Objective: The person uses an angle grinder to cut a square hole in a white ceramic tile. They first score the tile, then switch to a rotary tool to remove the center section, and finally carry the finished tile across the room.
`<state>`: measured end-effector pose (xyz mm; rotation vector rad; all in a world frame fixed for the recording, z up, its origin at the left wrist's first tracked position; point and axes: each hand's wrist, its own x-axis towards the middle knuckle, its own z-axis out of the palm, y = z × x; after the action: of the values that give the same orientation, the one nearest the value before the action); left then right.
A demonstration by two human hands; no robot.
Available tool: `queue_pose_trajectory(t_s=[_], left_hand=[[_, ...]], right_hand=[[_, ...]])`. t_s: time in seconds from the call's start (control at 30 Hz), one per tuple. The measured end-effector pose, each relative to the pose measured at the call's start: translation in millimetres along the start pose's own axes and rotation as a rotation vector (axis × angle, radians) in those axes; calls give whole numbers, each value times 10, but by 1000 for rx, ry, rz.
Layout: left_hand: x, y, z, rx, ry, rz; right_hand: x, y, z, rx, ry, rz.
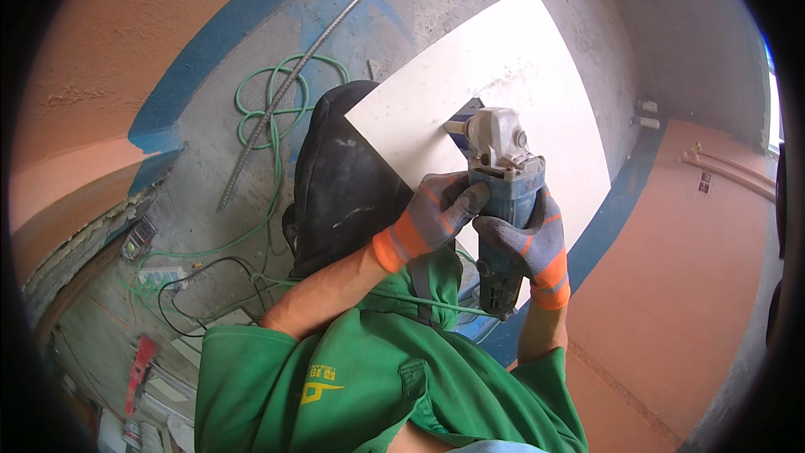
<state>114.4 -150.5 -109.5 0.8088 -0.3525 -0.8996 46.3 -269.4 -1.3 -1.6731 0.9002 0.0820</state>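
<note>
Both my hands wear grey and orange work gloves around a blue angle grinder (510,192) with a silver gear head. My left hand (443,207) grips the body just behind the head, thumb against the casing. My right hand (528,233) wraps the body lower down. A blue cylindrical bit (458,128) with a pale end sticks out of the head towards the left. Under the grinder lies a large white tile (541,69), tilted in view. Beside the bit, a dark angular patch (473,104) shows in the tile; the grinder partly hides it. Whether the bit touches the tile, I cannot tell.
A black bag-like thing (346,182) stands under the tile's left corner. A green cord (277,170) loops over the concrete floor beneath a long metal bar (283,88). At left lie a power strip (162,277), a small device (139,238) and a red-handled tool (141,371). Pipes (729,176) run along the right wall.
</note>
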Motion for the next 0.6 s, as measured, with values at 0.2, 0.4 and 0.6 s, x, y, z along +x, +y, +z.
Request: queue_pose_trajectory(t_s=[0.2, 0.4, 0.6], left_hand=[[14, -22, -7, -35, -17, -2], [16, -20, 2, -78, -21, -39], [23, 9, -9, 45, -27, -40]], right_hand=[[3, -48, 12, 32, -22, 2], [18, -64, -4, 6, -28, -9], [37, -52, -36, 49, -27, 5]])
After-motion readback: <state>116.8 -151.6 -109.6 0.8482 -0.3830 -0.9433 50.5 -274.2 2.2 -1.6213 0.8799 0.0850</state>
